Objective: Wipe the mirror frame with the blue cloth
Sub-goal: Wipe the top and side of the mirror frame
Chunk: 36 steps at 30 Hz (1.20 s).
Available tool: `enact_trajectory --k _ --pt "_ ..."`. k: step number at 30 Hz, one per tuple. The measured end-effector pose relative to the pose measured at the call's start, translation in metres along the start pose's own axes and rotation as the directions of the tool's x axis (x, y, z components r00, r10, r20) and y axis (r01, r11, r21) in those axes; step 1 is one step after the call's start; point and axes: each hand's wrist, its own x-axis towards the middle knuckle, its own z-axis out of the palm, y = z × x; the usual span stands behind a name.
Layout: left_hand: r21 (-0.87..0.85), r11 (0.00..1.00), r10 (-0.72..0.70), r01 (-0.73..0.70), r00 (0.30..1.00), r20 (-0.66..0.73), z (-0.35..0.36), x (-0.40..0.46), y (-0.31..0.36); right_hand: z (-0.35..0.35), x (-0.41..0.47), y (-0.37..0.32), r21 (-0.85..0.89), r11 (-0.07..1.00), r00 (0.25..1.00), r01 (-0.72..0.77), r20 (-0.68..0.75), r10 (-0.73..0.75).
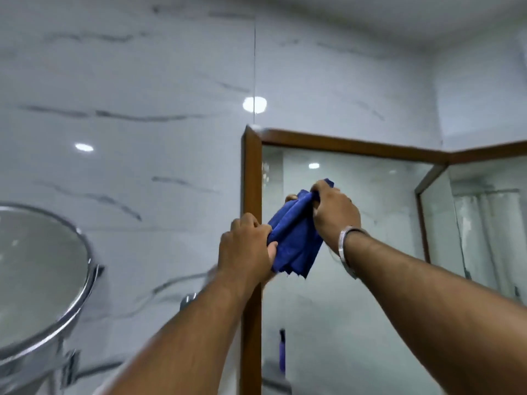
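A blue cloth (296, 235) hangs bunched between both my hands, in front of the mirror's upper left corner. My left hand (245, 246) pinches its lower left edge, level with the frame's left upright. My right hand (335, 212) grips its top end, in front of the glass; a metal bangle sits on that wrist. The mirror frame (252, 172) is brown wood, with a left upright and a top rail running right. I cannot tell whether the cloth touches the frame or the glass.
A round chrome-rimmed shaving mirror (42, 275) juts out from the marble wall at lower left. The white marble-tiled wall (128, 109) fills the left and top. A second wood-framed panel (484, 155) meets the mirror at the right corner.
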Motion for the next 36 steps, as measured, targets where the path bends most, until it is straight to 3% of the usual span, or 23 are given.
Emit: enact_trajectory --k 5,10,14,17,21,29,36 --pt "0.161 0.987 0.054 -0.026 0.984 -0.172 -0.016 0.058 -0.017 0.009 0.066 -0.031 0.245 0.963 0.985 0.111 -0.153 -0.074" --pt "0.262 0.945 0.238 -0.196 0.961 -0.14 -0.025 0.077 -0.038 0.041 0.073 -0.049 0.141 0.961 0.945 0.238 -0.261 -0.195" --pt "0.261 0.926 0.324 -0.274 0.929 -0.177 -0.035 0.093 -0.064 0.061 0.064 -0.043 0.207 0.927 0.916 0.314 -0.323 -0.238" --pt "0.28 0.939 0.259 -0.201 0.947 -0.19 -0.039 0.103 -0.088 0.07 0.061 -0.043 0.279 0.915 0.934 0.292 -0.288 -0.21" --pt "0.301 0.953 0.071 -0.016 0.983 -0.172 -0.023 0.106 -0.117 0.074 0.075 -0.053 0.162 0.946 0.941 0.281 -0.239 -0.239" --pt "0.319 0.947 0.11 -0.032 0.967 -0.23 -0.008 0.117 -0.117 0.075 0.08 -0.049 0.133 0.92 0.9 0.369 -0.299 -0.318" --pt "0.344 0.938 0.128 -0.04 0.963 -0.237 -0.004 0.119 -0.119 0.07 0.076 -0.053 -0.033 0.943 0.872 0.331 -0.372 -0.319"
